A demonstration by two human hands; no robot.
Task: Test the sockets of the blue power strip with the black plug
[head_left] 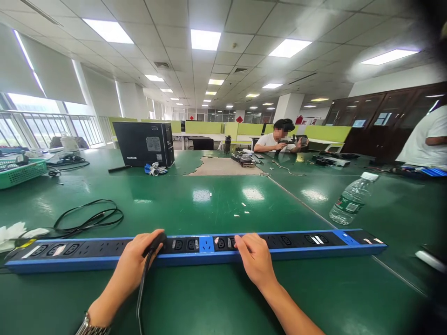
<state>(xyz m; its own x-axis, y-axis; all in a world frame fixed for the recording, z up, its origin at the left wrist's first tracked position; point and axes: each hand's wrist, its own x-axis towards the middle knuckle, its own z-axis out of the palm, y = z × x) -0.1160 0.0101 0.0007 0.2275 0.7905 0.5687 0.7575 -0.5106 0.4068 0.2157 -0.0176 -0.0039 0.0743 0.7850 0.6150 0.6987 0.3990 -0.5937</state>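
A long blue-and-black power strip (206,244) lies across the green table before me, its sockets facing up. My left hand (134,253) is closed around a black power plug (159,240) at the strip's top face, left of the middle. Whether its pins sit in a socket is hidden. From the plug a black cord (140,298) runs down toward me, past my left wrist. Right of the middle, my right hand (254,256) grips the strip, thumb on the sockets and the other fingers curled over, their tips hidden.
Beyond the strip's right end stands a tilted-looking water bottle (349,204). A coiled black cable (92,216) lies at left, near a green basket (23,173). Farther back are a black computer case (143,144) and a seated person (275,139); another person (426,135) stands at right.
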